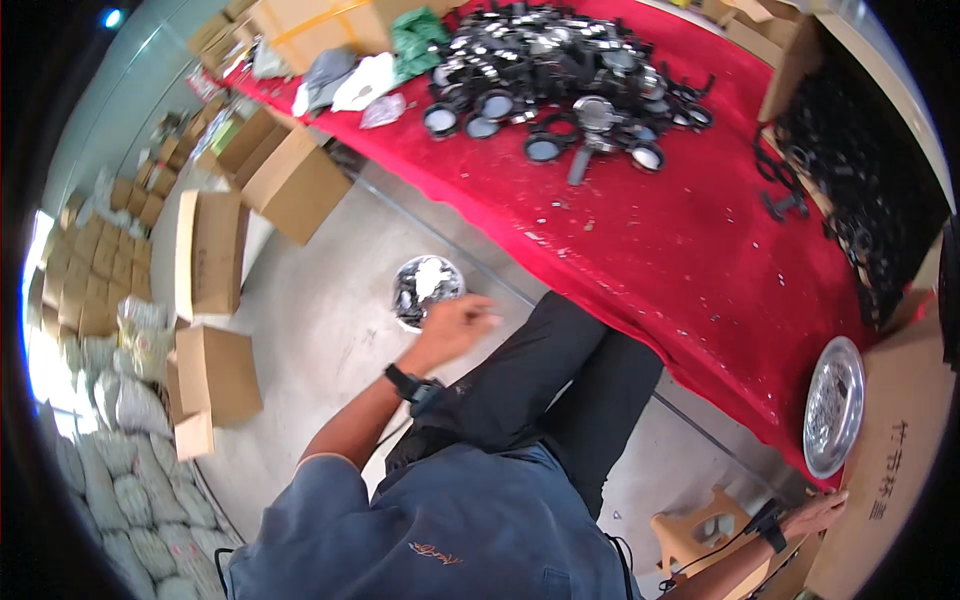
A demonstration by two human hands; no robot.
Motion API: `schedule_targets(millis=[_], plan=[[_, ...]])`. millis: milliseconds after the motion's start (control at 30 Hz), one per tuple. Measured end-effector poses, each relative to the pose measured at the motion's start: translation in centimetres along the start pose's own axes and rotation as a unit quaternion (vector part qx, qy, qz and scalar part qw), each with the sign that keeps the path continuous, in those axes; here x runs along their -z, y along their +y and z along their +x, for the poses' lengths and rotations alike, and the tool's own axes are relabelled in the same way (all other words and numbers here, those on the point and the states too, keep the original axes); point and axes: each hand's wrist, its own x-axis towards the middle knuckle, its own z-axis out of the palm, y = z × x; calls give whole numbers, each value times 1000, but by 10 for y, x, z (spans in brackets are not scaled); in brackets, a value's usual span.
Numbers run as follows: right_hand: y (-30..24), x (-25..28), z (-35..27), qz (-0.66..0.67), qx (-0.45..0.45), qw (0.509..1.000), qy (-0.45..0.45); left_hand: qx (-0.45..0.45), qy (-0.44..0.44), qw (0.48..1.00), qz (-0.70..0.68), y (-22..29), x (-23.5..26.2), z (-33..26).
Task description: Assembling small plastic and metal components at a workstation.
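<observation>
My left hand (pixel 455 330) hangs over the near rim of a white bucket (pixel 407 325), above the floor beside my leg. Its fingers are loosely stretched and slightly blurred, with nothing visible in them. Black pieces and a white scrap lie in the bucket. Low at the right, my right hand (pixel 815 514) lies flat against the lower side of a cardboard box (pixel 895 410), fingers extended. Just above that hand a shiny oval metal dish (pixel 858 390) sits at the edge of the red-covered table (pixel 660 250), small pieces inside it.
Black and silver round lid-like parts (pixel 560 70) are heaped at the table's far side. An open carton (pixel 870 150) of black parts stands at the right. Cardboard boxes (pixel 225 370) and stacked sacks (pixel 140 500) fill the left. A tan plastic stool (pixel 700 530) stands below the table.
</observation>
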Motion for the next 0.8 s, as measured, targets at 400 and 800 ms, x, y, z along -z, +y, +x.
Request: schedule_targets(millis=[400, 800], plan=[[-258, -138, -312, 211, 172, 746, -607, 257, -73, 959, -91, -285, -46, -243], [-377, -211, -482, 191, 500, 538, -651, 475, 143, 787, -367, -351, 49, -213]])
